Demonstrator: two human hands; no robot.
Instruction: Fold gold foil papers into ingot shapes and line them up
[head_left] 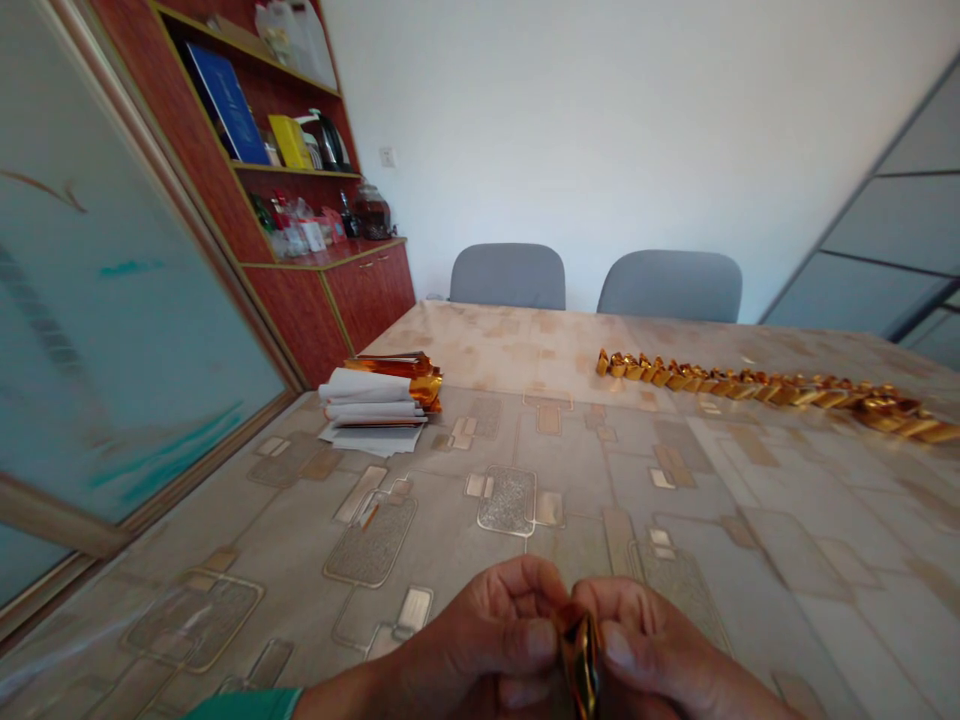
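Low at the front edge of the view, a small folded piece of gold foil paper (579, 660) is held between both hands. My left hand (499, 640) pinches its left side with thumb and fingers. From the right, my right hand (649, 640) grips the other side the same way. The piece stands partly folded, with a crease or opening facing me; its lower end is cut off by the frame. A stack of gold foil sheets with white backs (375, 405) lies at the left of the table. Several folded gold pieces (750, 385) form a long row at the right.
The table has a patterned plastic cover (442, 510). Two grey chairs (507, 275) stand behind its far edge. A red-brown cabinet (360, 290) with bottles and a kettle (330, 140) is at the back left, beside a frosted sliding door (127, 300).
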